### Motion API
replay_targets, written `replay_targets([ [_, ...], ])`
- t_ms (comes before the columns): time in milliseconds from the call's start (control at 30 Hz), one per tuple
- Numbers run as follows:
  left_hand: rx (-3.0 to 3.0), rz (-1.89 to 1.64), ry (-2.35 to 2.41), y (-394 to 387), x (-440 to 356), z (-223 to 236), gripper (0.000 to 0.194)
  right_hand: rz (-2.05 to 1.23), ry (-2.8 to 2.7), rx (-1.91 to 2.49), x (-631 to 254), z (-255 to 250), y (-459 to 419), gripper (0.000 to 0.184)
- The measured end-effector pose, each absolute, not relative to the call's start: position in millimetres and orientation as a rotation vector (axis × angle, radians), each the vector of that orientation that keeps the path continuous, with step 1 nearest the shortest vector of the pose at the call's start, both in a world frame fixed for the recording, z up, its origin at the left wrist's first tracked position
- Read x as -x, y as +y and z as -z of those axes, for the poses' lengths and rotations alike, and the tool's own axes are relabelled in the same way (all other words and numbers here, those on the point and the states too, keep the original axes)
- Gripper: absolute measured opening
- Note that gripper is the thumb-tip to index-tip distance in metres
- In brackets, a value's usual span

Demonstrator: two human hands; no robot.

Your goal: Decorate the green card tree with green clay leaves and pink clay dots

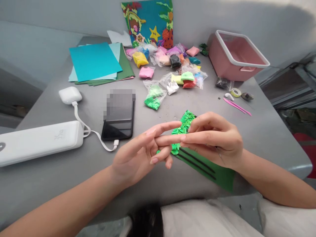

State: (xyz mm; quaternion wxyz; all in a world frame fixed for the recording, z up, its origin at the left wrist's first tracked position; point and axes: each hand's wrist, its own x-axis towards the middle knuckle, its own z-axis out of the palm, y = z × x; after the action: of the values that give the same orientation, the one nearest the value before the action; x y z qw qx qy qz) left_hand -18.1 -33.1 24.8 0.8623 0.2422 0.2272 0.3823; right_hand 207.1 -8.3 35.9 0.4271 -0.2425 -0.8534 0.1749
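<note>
My left hand (142,153) is over the front of the table, its index and middle fingers stretched to the right and the others curled. A small lump of green clay (158,152) shows between its curled fingers. My right hand (217,138) meets the left middle fingertip, with its thumb and fingers pinched together; anything between them is too small to make out. Below the hands lies a green sheet (225,177), partly hidden by them. Small leaf-like pieces of green clay (187,118) cover its far end, and two dark strips (197,163) run along it.
Bags of coloured clay (153,95) lie mid-table before an undersea picture (148,26). Coloured sheets (95,62), a phone (118,115) and a cabled white power bank (41,141) are on the left. A pink bin (222,59) and pink tools (237,106) are on the right.
</note>
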Motion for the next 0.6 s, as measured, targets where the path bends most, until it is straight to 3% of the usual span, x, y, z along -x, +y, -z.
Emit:
replay_targets([
  [267, -0.618, -0.861, 0.467, -38, 17, -27, 0.049, -0.533, -2.094, 0.624, -205, -34, -8, 0.018],
  [600, -1.172, -1.007, 0.588, -54, 20, -22, 0.060, -0.850, -2.017, 0.721, -205, -43, -12, 0.031],
])
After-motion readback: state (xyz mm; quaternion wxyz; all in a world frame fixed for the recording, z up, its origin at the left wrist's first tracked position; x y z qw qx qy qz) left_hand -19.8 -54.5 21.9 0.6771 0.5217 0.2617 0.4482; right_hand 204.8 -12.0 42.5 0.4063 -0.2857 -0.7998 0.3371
